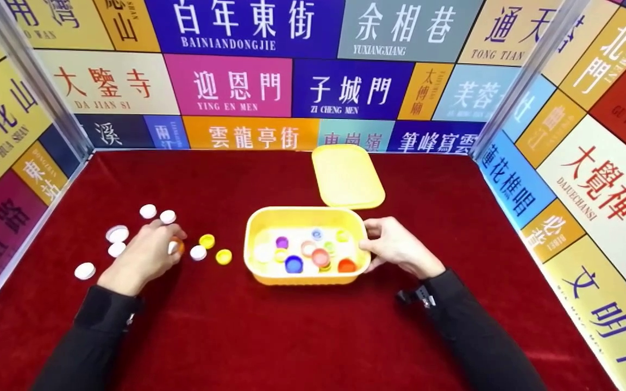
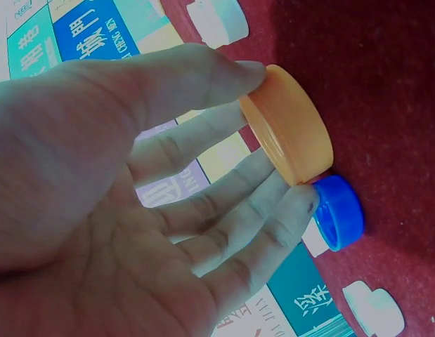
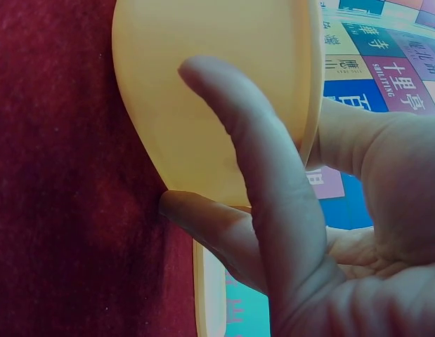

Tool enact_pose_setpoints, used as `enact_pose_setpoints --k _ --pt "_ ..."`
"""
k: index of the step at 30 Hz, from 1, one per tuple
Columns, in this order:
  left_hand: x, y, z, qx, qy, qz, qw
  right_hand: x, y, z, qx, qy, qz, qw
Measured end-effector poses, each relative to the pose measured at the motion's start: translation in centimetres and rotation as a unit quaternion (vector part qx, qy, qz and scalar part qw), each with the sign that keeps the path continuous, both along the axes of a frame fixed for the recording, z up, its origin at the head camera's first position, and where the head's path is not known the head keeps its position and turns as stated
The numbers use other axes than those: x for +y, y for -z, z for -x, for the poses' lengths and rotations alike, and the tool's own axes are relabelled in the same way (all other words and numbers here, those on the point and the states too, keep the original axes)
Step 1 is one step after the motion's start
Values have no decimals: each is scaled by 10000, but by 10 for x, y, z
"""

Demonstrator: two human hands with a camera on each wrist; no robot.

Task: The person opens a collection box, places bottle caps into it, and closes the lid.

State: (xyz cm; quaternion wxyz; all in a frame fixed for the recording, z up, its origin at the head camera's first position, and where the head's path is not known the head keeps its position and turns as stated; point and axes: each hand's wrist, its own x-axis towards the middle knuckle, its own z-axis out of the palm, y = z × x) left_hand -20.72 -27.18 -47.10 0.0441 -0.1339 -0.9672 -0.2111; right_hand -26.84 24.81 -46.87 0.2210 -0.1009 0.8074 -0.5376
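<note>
My left hand (image 1: 147,250) is over the left part of the table among loose bottle caps. Between thumb and fingertips it pinches an orange bottle cap (image 2: 291,126); a blue bottle cap (image 2: 340,213) sits right by the fingertips in the left wrist view. My right hand (image 1: 400,247) holds the right end of a yellow plastic box (image 1: 302,279). In the right wrist view the thumb (image 3: 252,147) lies along the box's outer wall (image 3: 154,91). Inside the box are several bottle caps, among them a blue cap (image 1: 293,264) and a red cap (image 1: 347,265).
White caps (image 1: 118,234) lie scattered around the left hand. Two yellow caps (image 1: 224,257) and a white cap (image 1: 198,252) lie between that hand and the box. A yellow lid (image 1: 349,176) lies behind the box on the red cloth (image 1: 291,336). Printed panels (image 1: 242,87) enclose the table.
</note>
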Motion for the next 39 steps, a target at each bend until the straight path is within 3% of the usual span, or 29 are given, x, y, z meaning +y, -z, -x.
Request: enact_pose_setpoints --k 8,13,19,23,28,32,39 --pt "3 -2 0 36 -61 -60 10000 2 -1 -1 96 -69 -41 9999" --pt "11 -7 1 254 -130 -193 9994 3 -3 0 114 -86 -27 9999" --pt "27 -18 2 428 -171 -284 9985 2 -6 2 101 -77 18 9999" --pt "46 -25 3 756 -113 -417 9962 1 -6 2 93 -88 -19 9999" --pt "82 -32 8 1236 260 -663 9898 1 -6 3 102 -56 -51 9999" --pt "113 -35 11 1352 708 -627 9863 2 -4 2 94 -34 -38 9999" --pt "160 -21 16 1248 1490 -362 9803 2 -1 -1 48 -64 14 10000"
